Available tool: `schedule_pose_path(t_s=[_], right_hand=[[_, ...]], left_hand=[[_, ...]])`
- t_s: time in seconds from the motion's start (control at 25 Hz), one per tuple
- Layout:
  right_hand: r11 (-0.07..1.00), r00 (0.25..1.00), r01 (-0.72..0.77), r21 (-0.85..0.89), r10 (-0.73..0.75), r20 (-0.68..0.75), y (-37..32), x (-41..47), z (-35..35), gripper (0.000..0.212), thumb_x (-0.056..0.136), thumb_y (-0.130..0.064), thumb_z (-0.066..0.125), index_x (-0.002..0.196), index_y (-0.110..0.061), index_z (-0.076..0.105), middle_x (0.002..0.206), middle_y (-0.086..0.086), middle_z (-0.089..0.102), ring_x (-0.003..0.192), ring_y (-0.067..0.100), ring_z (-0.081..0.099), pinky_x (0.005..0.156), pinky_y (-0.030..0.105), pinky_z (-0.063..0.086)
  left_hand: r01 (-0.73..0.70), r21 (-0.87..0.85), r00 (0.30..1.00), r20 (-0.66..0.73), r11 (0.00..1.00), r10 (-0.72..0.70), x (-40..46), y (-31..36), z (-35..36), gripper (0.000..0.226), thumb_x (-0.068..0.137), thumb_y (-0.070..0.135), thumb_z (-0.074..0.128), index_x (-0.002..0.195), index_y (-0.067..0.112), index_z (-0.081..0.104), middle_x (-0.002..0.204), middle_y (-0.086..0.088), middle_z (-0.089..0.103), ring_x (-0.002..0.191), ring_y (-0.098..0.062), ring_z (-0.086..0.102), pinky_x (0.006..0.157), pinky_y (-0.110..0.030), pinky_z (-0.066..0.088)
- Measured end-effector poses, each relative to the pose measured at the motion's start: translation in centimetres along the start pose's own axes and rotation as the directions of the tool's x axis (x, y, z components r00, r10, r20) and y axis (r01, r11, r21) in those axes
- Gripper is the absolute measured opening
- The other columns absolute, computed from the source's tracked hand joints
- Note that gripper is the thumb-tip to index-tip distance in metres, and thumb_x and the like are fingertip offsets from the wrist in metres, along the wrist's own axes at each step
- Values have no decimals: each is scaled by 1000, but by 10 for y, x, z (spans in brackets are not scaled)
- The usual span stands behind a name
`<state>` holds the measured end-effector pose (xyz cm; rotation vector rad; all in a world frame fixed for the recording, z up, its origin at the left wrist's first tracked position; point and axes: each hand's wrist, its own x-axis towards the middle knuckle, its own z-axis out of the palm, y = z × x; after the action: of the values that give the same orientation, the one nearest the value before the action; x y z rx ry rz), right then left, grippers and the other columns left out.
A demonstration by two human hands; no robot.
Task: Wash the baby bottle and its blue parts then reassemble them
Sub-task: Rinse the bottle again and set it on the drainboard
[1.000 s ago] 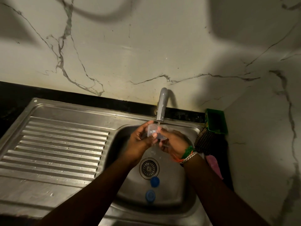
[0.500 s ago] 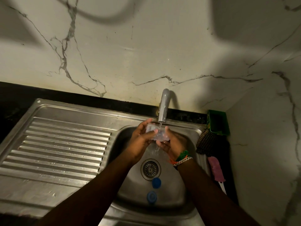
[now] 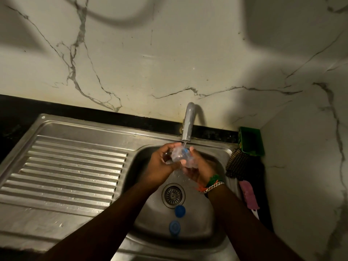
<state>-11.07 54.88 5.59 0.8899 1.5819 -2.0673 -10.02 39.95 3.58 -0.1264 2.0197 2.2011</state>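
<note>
Fingers of both hands (image 3: 188, 164) curl round the clear rounded plastic bottle (image 3: 179, 157) under the tap (image 3: 188, 125).

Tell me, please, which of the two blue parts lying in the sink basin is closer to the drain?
The upper blue part, lying just below the drain; the other blue part sits further toward the basin's near edge.

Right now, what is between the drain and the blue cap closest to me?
In the head view, another blue cap lies between the drain and the nearest blue cap, on the sink floor.
</note>
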Motion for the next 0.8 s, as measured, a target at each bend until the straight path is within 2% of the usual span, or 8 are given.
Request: schedule_pose_path(t_s=[0.08,0.12,0.2,0.28,0.32,0.6,0.72,0.8], right_hand=[[981,979,144,-131,-122,164,2,-4,5,24,93,-32,70,112,-17,71,106,10,75,92,21,72,72,30,60],[907,942,296,-301,-224,251,4,-5,7,23,92,-27,70,115,-21,69,113,9,70,97,21,68,76,30,58],[469,844,532,-704,-361,397,4,-5,7,42,87,-26,71,128,-28,61,136,6,48,118,22,55,91,32,54],[11,806,438,-899,-447,388,-5,-11,4,54,88,-30,66,139,-39,49,151,4,26,131,26,38,99,38,50],[-105,790,371,-922,-487,373,-10,-15,2,56,89,-29,63,140,-44,46,155,4,21,133,28,34,98,40,50],[-93,767,350,-932,-543,342,-26,-23,-6,61,82,-18,65,134,-43,48,158,3,16,136,32,34,91,39,51],[-113,740,458,-882,-500,449,-24,-24,-9,56,84,-14,63,134,-35,52,155,3,24,132,27,40,88,26,45],[33,717,549,-835,-532,451,-21,-18,-10,52,84,-5,64,130,-28,57,150,4,32,124,21,47,82,15,39]], left_hand=[[207,-334,967,-75,919,-245,3,-9,-6,34,96,20,68,130,15,65,125,-9,72,108,-24,72,82,-34,61],[323,-521,910,-57,790,-410,5,-14,-7,34,100,29,62,129,13,65,122,-14,73,105,-27,73,82,-35,61],[457,-717,804,80,526,-589,8,-23,-8,49,101,44,54,132,7,62,118,-21,73,105,-31,70,92,-38,60],[496,-773,765,173,395,-621,13,-24,-3,54,102,49,49,134,6,59,118,-25,71,96,-29,67,78,-30,60],[498,-785,758,188,369,-625,16,-24,1,53,103,49,47,133,6,58,115,-25,70,88,-26,65,66,-26,59],[484,-762,791,171,430,-587,28,-15,18,47,105,46,44,125,6,59,124,-27,65,88,-25,63,61,-24,58],[452,-769,806,134,453,-576,27,-15,15,47,105,45,46,131,7,57,133,-28,62,95,-28,65,61,-25,59],[443,-761,799,97,473,-593,25,-17,15,46,105,43,48,131,6,57,130,-27,63,91,-27,65,60,-26,60]])
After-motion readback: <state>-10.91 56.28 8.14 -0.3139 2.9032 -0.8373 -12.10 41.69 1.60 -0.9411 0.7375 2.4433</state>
